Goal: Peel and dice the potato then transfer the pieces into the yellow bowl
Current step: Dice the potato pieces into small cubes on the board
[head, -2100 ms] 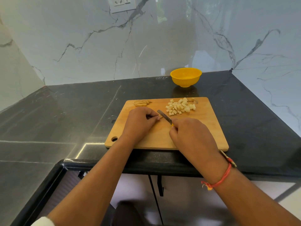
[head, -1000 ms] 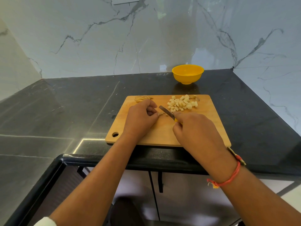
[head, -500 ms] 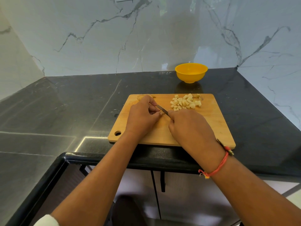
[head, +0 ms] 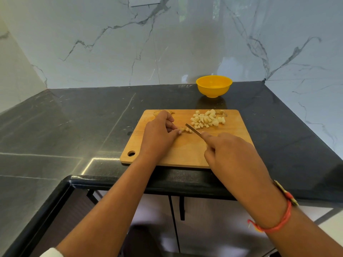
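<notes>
A wooden cutting board (head: 185,154) lies on the black counter. A heap of pale potato cubes (head: 207,119) sits at its far right. My left hand (head: 157,136) pinches a small potato piece (head: 182,129) against the middle of the board. My right hand (head: 230,154) grips a knife (head: 193,128); the blade points up-left and meets the potato piece, and its handle is hidden in my fist. Behind the board, near the wall, stands the yellow bowl (head: 214,88). Potato peels (head: 157,113) lie at the board's far left, partly behind my left hand.
The black counter (head: 83,123) runs wide to the left and narrows on the right, with marble walls behind and to the right. Its front edge (head: 111,180) is just under the board. A wall socket (head: 143,0) is at the top.
My right hand has drawn back to the right, showing more of the blade. The left hand still pinches the small potato piece. The camera shifted a little.
</notes>
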`<state>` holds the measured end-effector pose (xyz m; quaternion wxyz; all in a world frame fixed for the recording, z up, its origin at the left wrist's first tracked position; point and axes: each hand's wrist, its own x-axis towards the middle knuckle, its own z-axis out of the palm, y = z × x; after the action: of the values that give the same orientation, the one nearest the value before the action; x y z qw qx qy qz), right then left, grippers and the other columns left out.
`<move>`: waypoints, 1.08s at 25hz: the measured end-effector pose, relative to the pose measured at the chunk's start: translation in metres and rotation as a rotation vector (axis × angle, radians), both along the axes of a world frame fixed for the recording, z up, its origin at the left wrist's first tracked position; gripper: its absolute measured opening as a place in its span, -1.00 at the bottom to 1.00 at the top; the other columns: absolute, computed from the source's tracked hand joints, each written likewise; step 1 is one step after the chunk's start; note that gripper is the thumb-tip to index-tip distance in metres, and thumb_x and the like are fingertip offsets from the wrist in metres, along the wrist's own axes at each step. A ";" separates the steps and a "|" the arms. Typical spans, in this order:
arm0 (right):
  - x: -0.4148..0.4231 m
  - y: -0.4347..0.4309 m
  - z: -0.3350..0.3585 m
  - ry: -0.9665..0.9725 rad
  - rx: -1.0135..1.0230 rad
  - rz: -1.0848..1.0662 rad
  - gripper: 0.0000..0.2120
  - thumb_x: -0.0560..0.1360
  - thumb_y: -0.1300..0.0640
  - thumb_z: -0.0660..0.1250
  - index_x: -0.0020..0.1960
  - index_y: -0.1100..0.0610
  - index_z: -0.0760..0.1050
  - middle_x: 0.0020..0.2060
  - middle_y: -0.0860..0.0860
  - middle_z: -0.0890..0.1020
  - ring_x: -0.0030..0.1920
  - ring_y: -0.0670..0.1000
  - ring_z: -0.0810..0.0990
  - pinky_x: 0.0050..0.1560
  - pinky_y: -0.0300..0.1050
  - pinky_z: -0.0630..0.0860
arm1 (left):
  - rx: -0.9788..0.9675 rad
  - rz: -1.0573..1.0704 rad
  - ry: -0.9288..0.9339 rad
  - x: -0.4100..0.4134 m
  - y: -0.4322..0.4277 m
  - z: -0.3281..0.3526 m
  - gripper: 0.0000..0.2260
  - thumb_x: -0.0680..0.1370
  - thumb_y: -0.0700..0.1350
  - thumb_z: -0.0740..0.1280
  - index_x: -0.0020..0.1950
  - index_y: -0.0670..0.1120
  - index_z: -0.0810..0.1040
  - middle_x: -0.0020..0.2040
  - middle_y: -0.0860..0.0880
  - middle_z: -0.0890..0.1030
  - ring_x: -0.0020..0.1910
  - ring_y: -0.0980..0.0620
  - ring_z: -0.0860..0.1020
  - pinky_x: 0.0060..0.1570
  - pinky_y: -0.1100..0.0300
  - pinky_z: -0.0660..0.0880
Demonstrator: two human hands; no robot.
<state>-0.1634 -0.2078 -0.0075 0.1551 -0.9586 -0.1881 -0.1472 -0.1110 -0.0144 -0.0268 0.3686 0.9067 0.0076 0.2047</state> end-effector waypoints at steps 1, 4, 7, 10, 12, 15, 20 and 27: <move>-0.001 0.000 0.002 -0.020 0.023 -0.001 -0.56 0.66 0.04 0.11 0.53 -0.12 0.30 -0.16 -0.08 0.48 -0.20 -0.07 0.48 -0.16 -0.15 0.51 | 0.006 0.002 0.006 0.000 0.001 0.000 -0.73 0.47 -0.07 0.53 0.08 -0.01 0.52 -0.17 0.12 0.64 -0.16 0.25 0.59 -0.15 0.44 0.48; 0.003 0.008 0.002 -0.035 0.065 0.014 -0.57 0.65 0.04 0.13 0.51 -0.11 0.34 -0.11 -0.09 0.52 -0.16 -0.09 0.48 -0.15 -0.20 0.44 | 0.014 -0.001 0.043 -0.002 0.003 0.000 -0.75 0.49 -0.07 0.50 0.11 -0.01 0.55 -0.15 0.14 0.64 -0.15 0.27 0.58 -0.17 0.49 0.46; 0.010 0.018 -0.004 -0.045 0.082 0.024 -0.59 0.64 0.04 0.15 0.47 -0.11 0.40 -0.03 -0.08 0.59 -0.11 -0.08 0.51 -0.12 -0.19 0.46 | 0.016 0.008 0.049 -0.003 0.003 0.000 -0.76 0.50 -0.08 0.49 0.14 -0.01 0.56 -0.11 0.12 0.67 -0.13 0.28 0.59 -0.16 0.51 0.44; 0.012 0.025 -0.009 -0.033 0.099 0.028 -0.61 0.63 0.06 0.16 0.44 -0.09 0.44 0.00 -0.06 0.62 -0.07 -0.04 0.56 -0.06 -0.13 0.52 | 0.004 0.031 0.043 -0.003 0.004 0.000 -0.77 0.50 -0.07 0.49 0.11 0.00 0.56 -0.14 0.12 0.69 -0.13 0.31 0.58 -0.15 0.52 0.37; 0.015 0.028 -0.011 -0.031 0.114 0.038 -0.61 0.63 0.06 0.15 0.44 -0.07 0.44 -0.01 -0.05 0.62 -0.07 -0.03 0.56 -0.06 -0.11 0.53 | -0.004 0.041 0.041 -0.002 0.005 0.000 -0.77 0.49 -0.07 0.50 0.10 0.01 0.56 -0.18 0.14 0.69 -0.14 0.31 0.59 -0.16 0.50 0.35; 0.026 0.037 -0.013 -0.021 0.090 0.040 -0.59 0.65 0.08 0.13 0.48 -0.06 0.40 0.00 -0.02 0.62 -0.04 -0.01 0.58 -0.02 -0.07 0.56 | -0.014 0.043 0.044 -0.001 0.006 -0.001 -0.78 0.49 -0.07 0.50 0.08 0.01 0.56 -0.21 0.14 0.69 -0.15 0.33 0.59 -0.18 0.50 0.34; 0.033 0.040 -0.015 0.027 0.014 0.060 -0.57 0.67 0.11 0.09 0.53 -0.08 0.32 0.08 0.01 0.59 0.06 0.04 0.57 0.04 -0.05 0.53 | -0.027 0.050 0.036 -0.002 0.005 -0.001 -0.78 0.47 -0.07 0.52 0.04 0.01 0.55 -0.25 0.16 0.68 -0.20 0.42 0.55 -0.23 0.59 0.34; 0.002 0.007 -0.007 0.072 -0.083 0.052 -0.53 0.67 0.07 0.08 0.56 -0.18 0.20 -0.21 -0.08 0.39 -0.20 -0.05 0.48 -0.21 -0.11 0.49 | -0.044 0.049 0.027 -0.004 0.004 -0.002 -0.76 0.47 -0.06 0.52 0.06 0.00 0.53 -0.19 0.13 0.69 -0.12 0.31 0.58 -0.14 0.48 0.34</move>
<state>-0.1611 -0.2008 -0.0150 0.1256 -0.9637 -0.2130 -0.1005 -0.1149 -0.0102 -0.0283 0.3830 0.9007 0.0395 0.2011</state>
